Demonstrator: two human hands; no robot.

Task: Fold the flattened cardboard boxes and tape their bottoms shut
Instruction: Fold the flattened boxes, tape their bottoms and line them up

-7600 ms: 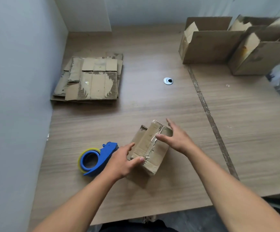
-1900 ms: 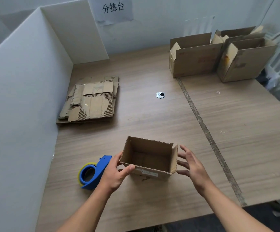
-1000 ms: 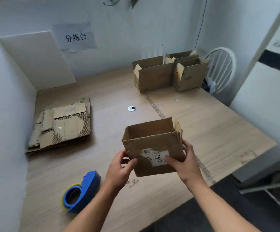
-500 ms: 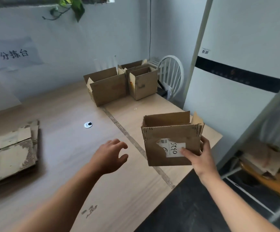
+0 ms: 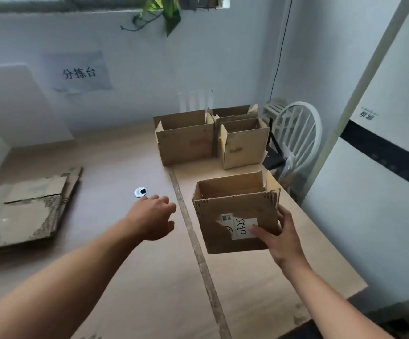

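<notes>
Right hand (image 5: 281,238) grasps folded box (image 5: 235,209), fingers (image 5: 283,217) round side wall. Box upright, aloft over worktop (image 5: 259,277) at 3 o'clock, likely bound for finished boxes (image 5: 186,143) at 12. Left hand (image 5: 149,216) released, empty, probably free for flat stack (image 5: 22,211) at 9.

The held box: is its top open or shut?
Open: the box shows its inner walls; the right hand holds it upright.

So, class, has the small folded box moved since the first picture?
Yes. The box was left of the table seam; now the right hand holds it lifted, right of that seam.
</notes>
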